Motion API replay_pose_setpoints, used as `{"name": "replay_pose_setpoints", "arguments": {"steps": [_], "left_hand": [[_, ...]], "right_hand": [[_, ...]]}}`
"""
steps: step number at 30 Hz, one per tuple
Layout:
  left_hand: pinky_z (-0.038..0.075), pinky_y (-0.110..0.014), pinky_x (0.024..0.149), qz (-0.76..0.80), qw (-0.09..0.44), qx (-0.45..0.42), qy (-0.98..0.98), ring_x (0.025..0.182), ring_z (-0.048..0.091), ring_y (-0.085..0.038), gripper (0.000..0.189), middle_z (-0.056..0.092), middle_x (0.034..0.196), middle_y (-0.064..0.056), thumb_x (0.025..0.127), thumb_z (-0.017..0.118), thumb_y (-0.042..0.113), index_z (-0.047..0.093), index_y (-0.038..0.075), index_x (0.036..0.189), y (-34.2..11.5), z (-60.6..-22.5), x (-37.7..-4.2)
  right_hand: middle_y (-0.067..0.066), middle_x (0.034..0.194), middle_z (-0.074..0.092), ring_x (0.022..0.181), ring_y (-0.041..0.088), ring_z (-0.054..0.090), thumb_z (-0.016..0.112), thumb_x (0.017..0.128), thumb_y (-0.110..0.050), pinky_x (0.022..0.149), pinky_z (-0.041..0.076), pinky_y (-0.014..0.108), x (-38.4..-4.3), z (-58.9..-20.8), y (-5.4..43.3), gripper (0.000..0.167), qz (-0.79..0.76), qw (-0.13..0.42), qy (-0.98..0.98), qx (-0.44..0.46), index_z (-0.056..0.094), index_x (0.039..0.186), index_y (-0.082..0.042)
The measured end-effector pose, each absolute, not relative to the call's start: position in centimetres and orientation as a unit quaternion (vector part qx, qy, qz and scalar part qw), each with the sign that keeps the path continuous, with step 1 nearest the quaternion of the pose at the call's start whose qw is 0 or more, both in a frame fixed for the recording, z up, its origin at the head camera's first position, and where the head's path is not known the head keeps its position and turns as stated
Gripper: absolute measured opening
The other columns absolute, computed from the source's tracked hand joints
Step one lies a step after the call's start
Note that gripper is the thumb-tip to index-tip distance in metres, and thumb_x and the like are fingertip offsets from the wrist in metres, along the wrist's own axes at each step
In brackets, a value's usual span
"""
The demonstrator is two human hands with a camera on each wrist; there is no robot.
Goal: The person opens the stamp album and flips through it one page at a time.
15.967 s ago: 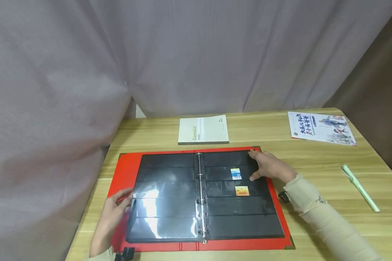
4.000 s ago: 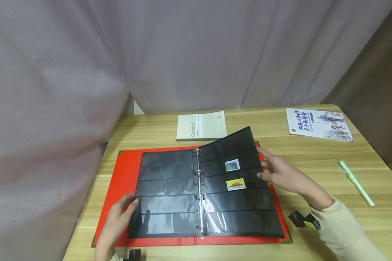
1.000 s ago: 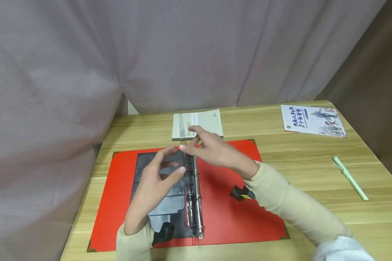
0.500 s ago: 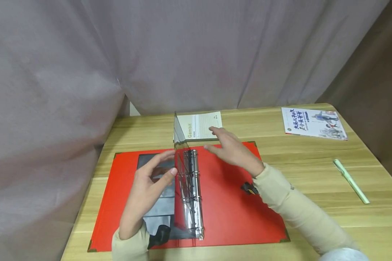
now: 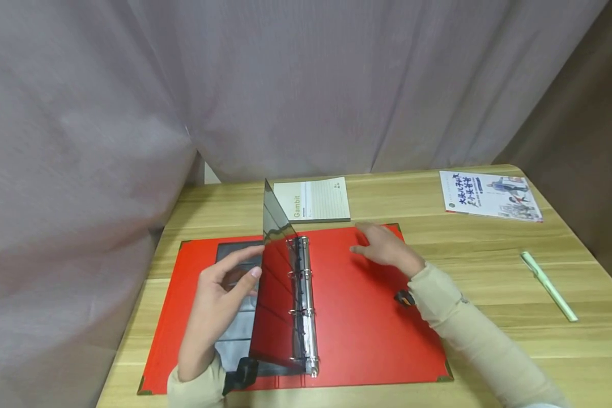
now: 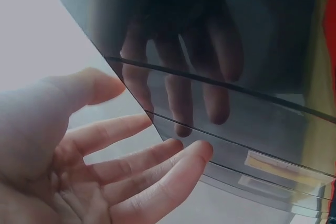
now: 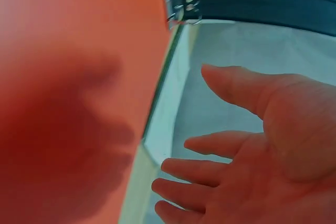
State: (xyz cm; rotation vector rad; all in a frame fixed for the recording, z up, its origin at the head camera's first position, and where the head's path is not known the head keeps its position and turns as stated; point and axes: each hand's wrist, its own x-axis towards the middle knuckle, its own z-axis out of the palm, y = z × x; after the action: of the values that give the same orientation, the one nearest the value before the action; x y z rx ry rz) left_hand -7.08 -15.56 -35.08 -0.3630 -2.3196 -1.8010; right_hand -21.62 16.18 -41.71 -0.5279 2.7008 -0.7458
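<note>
A red ring binder lies spread on the wooden table, its metal rings down the middle. One dark, see-through pocket page stands up from the rings, leaning left. Under it, on the left cover, lie more dark pages, partly hidden by my left hand. That hand's thumb and fingertips are at the raised page's outer edge, fingers slightly bent; the left wrist view shows fingertips at the edge and their reflection in the plastic. Over the bare right cover hovers my right hand, fingers extended, holding nothing.
A notebook marked Gambit lies behind the binder, partly covered by the raised page. At the back right is a white illustrated booklet. A light green pen lies on the right. A grey curtain hangs behind the table.
Earlier, stamp-bearing pages lay on the right side; they have been turned leftwards, baring the red cover. Lately the last page has tilted further left with my left hand, while my right hand withdrew rightwards.
</note>
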Motion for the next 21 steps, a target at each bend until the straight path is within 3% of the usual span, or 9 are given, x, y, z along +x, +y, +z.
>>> {"name": "replay_pose_setpoints", "arguments": {"steps": [4, 10, 21], "left_hand": [[0.060, -0.034, 0.074, -0.600, 0.078, -0.116, -0.788, 0.091, 0.070, -0.023, 0.041, 0.065, 0.129, -0.009, 0.094, 0.069, 0.003, 0.064, 0.008, 0.134, -15.9, -35.2, -6.6], [0.058, -0.031, 0.079, -0.605, 0.073, -0.111, -0.785, 0.094, 0.069, -0.022, 0.047, 0.062, 0.133, -0.011, 0.093, 0.070, 0.001, 0.061, 0.008, 0.138, -16.5, -35.3, -6.1], [0.056, -0.025, 0.085, -0.588, 0.089, -0.094, -0.799, 0.096, 0.068, -0.020, 0.049, 0.060, 0.136, -0.013, 0.093, 0.070, 0.000, 0.059, 0.008, 0.140, -18.3, -35.4, -5.0]], "right_hand": [[0.031, 0.151, 0.041, 0.140, 0.047, 0.037, 0.067, 0.098, -0.023, 0.113, 0.033, 0.056, -21.7, -42.7, 16.9, 0.072, -0.238, 0.164, 0.940, -0.179, 0.034, 0.149, 0.014], [0.035, 0.156, 0.027, 0.142, 0.054, 0.027, 0.070, 0.097, -0.024, 0.115, 0.026, 0.060, -21.9, -43.8, 17.5, 0.073, -0.210, 0.196, 0.942, -0.174, 0.035, 0.150, 0.013], [0.036, 0.158, 0.023, 0.143, 0.055, 0.022, 0.078, 0.090, -0.016, 0.115, 0.024, 0.062, -21.9, -44.6, 17.6, 0.075, -0.199, 0.201, 0.946, -0.160, 0.039, 0.149, 0.010]]}}
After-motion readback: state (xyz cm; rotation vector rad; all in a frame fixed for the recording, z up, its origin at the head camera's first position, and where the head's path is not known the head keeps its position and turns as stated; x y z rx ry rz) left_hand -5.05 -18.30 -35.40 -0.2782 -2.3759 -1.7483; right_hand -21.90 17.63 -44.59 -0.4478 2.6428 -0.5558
